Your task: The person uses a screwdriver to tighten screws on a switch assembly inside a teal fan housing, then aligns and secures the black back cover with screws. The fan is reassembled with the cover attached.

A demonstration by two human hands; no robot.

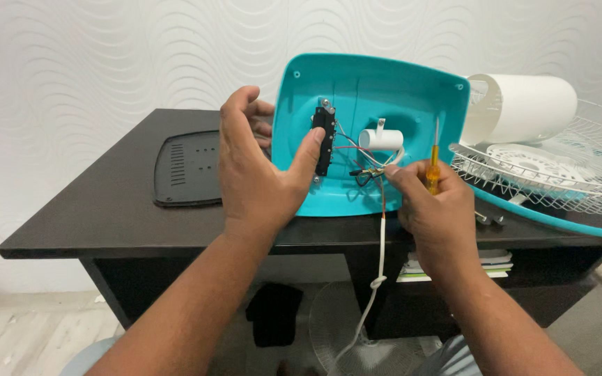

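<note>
Two hands on teal housing [384, 97]

Teal fan base shell [398, 90] upright on desk, hollow underside showing, yellow-handled screwdriver [433, 167] upright

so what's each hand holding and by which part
Left hand grips the teal fan base shell by its left edge; right hand holds a yellow-handled screwdriver by the handle.

Bright, even indoor light, soft shadows, sharp focus throughout
</note>
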